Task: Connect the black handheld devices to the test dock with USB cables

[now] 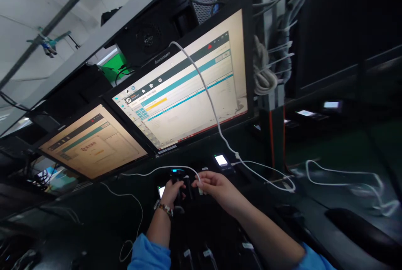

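Below two black-framed monitors (pixel 194 102), two bare hands close together.
The left hand (pixel 172 192) grasps a dark blue-lit device (pixel 178 177); the right hand (pixel 211 183) pinches a thin white cable (pixel 197 174).

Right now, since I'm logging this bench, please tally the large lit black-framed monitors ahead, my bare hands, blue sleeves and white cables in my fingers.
Large lit black-framed monitors: 2
Bare hands: 2, left hand and right hand
Blue sleeves: 2
White cable in right fingers: 1
Total: 7

the cable (pixel 143 175) looks plastic (smooth, too).
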Motion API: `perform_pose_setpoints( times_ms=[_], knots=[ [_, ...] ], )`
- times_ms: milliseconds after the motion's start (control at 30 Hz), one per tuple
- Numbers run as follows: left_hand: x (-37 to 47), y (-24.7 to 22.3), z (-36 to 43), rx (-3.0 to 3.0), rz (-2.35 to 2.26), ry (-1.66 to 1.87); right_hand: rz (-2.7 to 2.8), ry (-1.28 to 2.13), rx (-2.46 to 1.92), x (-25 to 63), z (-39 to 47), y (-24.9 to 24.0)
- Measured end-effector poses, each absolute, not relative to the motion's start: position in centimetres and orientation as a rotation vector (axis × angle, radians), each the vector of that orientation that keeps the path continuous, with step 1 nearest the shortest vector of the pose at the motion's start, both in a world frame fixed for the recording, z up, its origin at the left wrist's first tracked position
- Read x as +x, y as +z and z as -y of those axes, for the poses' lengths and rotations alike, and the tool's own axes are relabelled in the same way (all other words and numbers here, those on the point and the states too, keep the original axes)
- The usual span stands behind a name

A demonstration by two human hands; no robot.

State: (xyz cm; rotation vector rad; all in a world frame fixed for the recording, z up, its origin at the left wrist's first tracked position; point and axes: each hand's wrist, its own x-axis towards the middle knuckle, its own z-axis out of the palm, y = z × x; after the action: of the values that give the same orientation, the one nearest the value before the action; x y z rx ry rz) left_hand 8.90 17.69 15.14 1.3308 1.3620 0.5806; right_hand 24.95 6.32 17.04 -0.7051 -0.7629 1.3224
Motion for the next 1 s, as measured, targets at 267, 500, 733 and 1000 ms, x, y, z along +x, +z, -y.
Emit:
perform_pose_setpoints(
  times_ms=[267,500,733,1000],
  knots=[
    [9.1,15.6,-17.1,1.315,-1.37,0.595,0.771,1.369,-0.734,24.8,-6.2,16.7],
    [9.2,15.1,-17.3,1.351,-1.365,0.6,0.744,1.41,-0.701,24.6,-6.3,16.4],
    [6.2,14.9,-16.0,1.341,-1.405,0.662,0.746,1.376,-0.72,25.2,-6.2,16.5],
    [-10.9,8.1,-12.7,1.341,-1.924,0.739,0.794,1.333,-0.777,25.4,-7.3,16.7]
  ],
)
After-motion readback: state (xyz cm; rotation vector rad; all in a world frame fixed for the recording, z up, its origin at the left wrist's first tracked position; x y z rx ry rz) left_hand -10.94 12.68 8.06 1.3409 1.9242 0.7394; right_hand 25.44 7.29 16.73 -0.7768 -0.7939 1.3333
